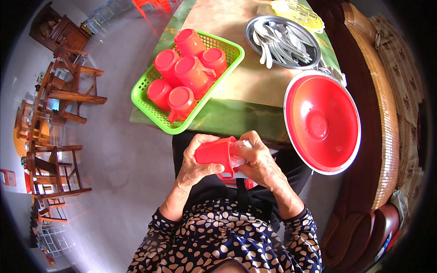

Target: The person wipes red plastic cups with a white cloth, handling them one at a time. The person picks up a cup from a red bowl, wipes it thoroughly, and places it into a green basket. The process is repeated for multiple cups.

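My left hand (197, 166) is wrapped round a red plastic mug (214, 152), tipped on its side above my lap with its mouth toward the right. Pinched in my right hand (257, 157) is a white cloth (238, 152), pressed at the mug's rim and partly inside it. The bunched fingers hide part of the cloth. Ahead on the table, a green plastic basket (157, 119) holds several more red mugs (191, 72), most of them upside down.
A large red basin (317, 125) sits at the table's right edge. Beyond it are a metal bowl of spoons (282, 43) and a yellow openwork basket (298, 13). The marbled table (248, 116) stands before my knees. A wooden sofa (387, 113) lies right, wooden chairs (68, 98) left.
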The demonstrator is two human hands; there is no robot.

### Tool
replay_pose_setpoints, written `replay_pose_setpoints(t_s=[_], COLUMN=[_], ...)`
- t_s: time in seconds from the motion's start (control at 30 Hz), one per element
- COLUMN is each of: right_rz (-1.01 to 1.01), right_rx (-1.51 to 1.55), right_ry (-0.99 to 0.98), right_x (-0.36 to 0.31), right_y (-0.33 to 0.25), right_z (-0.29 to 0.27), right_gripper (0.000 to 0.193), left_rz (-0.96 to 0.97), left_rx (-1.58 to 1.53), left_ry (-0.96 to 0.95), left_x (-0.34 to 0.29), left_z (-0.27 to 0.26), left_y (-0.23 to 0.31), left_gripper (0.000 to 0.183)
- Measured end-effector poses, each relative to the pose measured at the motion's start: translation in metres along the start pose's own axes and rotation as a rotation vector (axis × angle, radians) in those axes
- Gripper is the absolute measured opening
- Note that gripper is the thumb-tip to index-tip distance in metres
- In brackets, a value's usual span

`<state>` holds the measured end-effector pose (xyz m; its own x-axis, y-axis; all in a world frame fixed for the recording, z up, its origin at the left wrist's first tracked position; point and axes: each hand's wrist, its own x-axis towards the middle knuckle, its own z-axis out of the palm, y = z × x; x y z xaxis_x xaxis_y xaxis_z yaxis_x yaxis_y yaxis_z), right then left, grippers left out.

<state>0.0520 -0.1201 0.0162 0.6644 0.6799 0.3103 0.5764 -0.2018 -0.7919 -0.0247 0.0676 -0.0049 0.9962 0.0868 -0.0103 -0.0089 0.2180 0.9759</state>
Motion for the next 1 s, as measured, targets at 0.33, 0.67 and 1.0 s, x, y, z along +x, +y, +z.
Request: replay_pose_setpoints(t_s=[0.33, 0.67, 1.0], right_rz=[0.123, 0.673, -0.019], right_rx=[0.25, 1.293, 0.304], right_ry=[-0.217, 0.191, -0.068], right_x=[-0.015, -0.011, -0.019], right_y=[-0.013, -0.033, -0.031], right_z=[-0.014, 0.003, -0.008], right_gripper=[0.023, 0.023, 0.038], left_rz=[0.19, 0.307, 0.167], left_rx=[0.142, 0.186, -0.17], left_ry=[-0.13, -0.128, -0.075], left_x=[0.003, 0.002, 0.0], left_z=[-0.004, 0.006, 0.007], left_y=[-0.01, -0.002, -0.007], left_gripper=[0.068, 0.07, 0.076])
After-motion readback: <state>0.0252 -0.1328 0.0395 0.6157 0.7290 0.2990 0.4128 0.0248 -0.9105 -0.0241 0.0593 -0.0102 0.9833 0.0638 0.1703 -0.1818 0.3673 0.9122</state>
